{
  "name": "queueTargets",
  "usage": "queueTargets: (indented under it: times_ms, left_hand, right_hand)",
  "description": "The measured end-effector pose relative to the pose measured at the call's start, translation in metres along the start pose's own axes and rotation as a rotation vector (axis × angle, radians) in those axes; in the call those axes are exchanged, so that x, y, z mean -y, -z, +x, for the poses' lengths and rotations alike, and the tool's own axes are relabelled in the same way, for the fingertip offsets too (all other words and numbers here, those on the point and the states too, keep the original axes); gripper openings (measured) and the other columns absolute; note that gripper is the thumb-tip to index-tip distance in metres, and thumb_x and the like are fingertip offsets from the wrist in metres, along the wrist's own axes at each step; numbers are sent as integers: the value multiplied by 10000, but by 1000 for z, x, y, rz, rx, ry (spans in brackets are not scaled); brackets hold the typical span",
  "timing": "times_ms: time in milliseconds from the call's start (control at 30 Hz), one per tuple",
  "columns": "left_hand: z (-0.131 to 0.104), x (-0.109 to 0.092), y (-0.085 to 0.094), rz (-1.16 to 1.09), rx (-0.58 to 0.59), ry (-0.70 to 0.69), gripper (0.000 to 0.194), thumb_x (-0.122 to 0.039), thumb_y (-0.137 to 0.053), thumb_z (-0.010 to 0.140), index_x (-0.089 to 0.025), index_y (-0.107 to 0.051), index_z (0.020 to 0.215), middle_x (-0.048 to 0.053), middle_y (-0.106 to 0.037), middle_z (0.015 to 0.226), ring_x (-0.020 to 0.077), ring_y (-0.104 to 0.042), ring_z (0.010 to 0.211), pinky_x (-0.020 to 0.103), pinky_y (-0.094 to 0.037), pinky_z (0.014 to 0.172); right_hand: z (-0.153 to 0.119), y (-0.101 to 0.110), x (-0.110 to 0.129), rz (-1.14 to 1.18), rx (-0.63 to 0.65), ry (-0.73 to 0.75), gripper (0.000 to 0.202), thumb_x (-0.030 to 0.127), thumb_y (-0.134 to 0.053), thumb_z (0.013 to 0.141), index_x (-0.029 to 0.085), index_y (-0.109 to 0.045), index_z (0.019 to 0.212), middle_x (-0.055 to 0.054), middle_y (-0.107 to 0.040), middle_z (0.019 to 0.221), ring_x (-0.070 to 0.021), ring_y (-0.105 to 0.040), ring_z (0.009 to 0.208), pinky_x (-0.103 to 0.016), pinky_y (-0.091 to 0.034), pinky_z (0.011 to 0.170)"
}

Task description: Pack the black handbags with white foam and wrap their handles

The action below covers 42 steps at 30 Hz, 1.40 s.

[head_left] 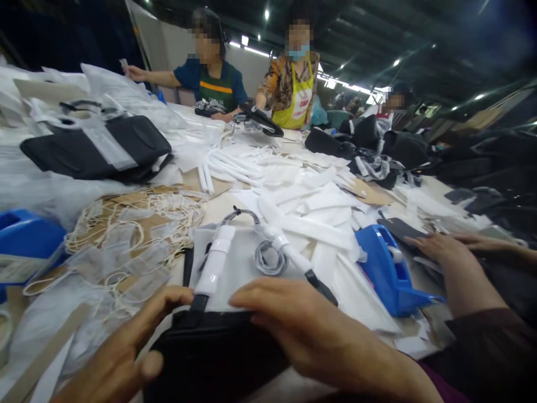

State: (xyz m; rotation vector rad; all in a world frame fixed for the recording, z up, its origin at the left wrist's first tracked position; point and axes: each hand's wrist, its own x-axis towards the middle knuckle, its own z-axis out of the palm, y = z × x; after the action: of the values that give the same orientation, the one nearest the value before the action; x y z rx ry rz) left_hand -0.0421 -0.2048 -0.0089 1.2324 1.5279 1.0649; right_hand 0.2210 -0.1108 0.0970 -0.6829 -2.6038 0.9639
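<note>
In front of me is a black handbag [218, 352], with a white sheet [235, 252] at its upper part. Its handles carry white wrapping [217, 260], and a wrapped ring-shaped coil [271, 258] lies on the sheet. My left hand [130, 341] grips the left side of the bag, thumb low and index finger near the handle base. Stretched flat across the bag's top edge, my right hand [297, 322] has its fingers together and touches it; the thumb is hidden. The bag's lower part runs out of view.
Blue tape dispensers stand at right [384, 268] and left [25, 246]. Strings [138, 218] and white foam strips [302, 207] cover the table. A wrapped black bag [100, 145] lies at back left. A co-worker's hands [448, 252] are close at right; other people stand opposite.
</note>
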Motion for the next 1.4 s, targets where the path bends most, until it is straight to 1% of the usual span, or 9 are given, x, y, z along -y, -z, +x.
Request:
queueTargets:
  times_ms: [133, 267, 367, 533, 867, 967, 1067, 1233, 1400]
  left_hand:
    - [-16, -7, -25, -16, -78, 174, 720, -624, -772, 490, -365, -545, 1123, 1, -693, 889, 264, -617, 715, 301, -476, 583]
    - [-16, -21, -38, 11, -154, 176, 671, -560, -806, 466, -327, -562, 1045, -17, -672, 900, 230, -598, 689, 275, -465, 585]
    - [-16, -18, -35, -58, -86, 188, 638, -527, -806, 518, -292, -543, 1050, 2, -668, 900, 237, -612, 737, 268, -469, 611]
    - [-20, -5, -32, -157, 21, 199, 613, -458, -809, 592, -261, -494, 1080, 20, -645, 956, 227, -605, 803, 268, -468, 694]
    - [-18, 8, -43, -194, -91, -223, 442, -492, -763, 691, -216, -507, 923, -3, -508, 943, 193, -483, 974, 278, -343, 913]
    - [-19, 10, -45, -218, -106, -246, 451, -502, -768, 688, -204, -498, 892, -2, -498, 911, 183, -478, 925, 279, -357, 873]
    - [-19, 12, -46, -200, -92, -261, 479, -505, -786, 668, -196, -499, 896, 2, -507, 895, 185, -486, 914, 295, -359, 886]
    - [-20, 12, -41, -138, -104, -295, 498, -510, -795, 651, -187, -522, 914, 18, -523, 919, 188, -501, 896, 319, -392, 875]
    - [-34, 14, -16, -167, -57, -353, 355, -406, -723, 766, -186, -611, 1022, 72, -543, 1144, 230, -488, 1122, 371, -356, 1028]
  right_hand:
    - [-29, 23, -47, 133, -626, -334, 198, 282, -465, 968, 220, -645, 1022, -25, -670, 1019, -175, -592, 969, -290, -425, 900]
    - [-53, 22, -81, 390, -439, -421, 423, 548, -419, 946, 201, -624, 1073, -67, -644, 1098, -230, -584, 1028, -344, -448, 910]
    - [-67, 3, -84, 463, -351, -400, 620, 707, -460, 846, 218, -531, 1220, -92, -581, 1228, -280, -521, 1163, -374, -426, 976]
    - [-75, -16, -82, 337, -329, -404, 589, 687, -526, 809, 238, -519, 1190, -94, -499, 1297, -301, -439, 1236, -360, -376, 1012]
    - [-81, -52, -107, 244, -577, -352, 306, 505, -488, 862, 208, -551, 823, -64, -567, 1080, -265, -567, 958, -311, -442, 716]
    - [-77, -41, -100, -32, -567, -394, 302, 509, -505, 870, 215, -565, 844, -75, -573, 1150, -305, -556, 1041, -399, -422, 849]
    - [-56, -26, -69, -425, -679, -235, 424, 518, -580, 838, 196, -550, 1111, -135, -524, 1273, -365, -465, 1196, -514, -325, 1009]
    - [-1, -48, -6, -491, -51, 95, 373, 429, -588, 870, 205, -514, 1159, -106, -614, 1081, -273, -602, 964, -389, -517, 778]
    - [13, -85, 11, -584, 8, 29, 448, 353, -624, 831, 164, -460, 1202, -118, -620, 1004, -278, -624, 873, -394, -550, 697]
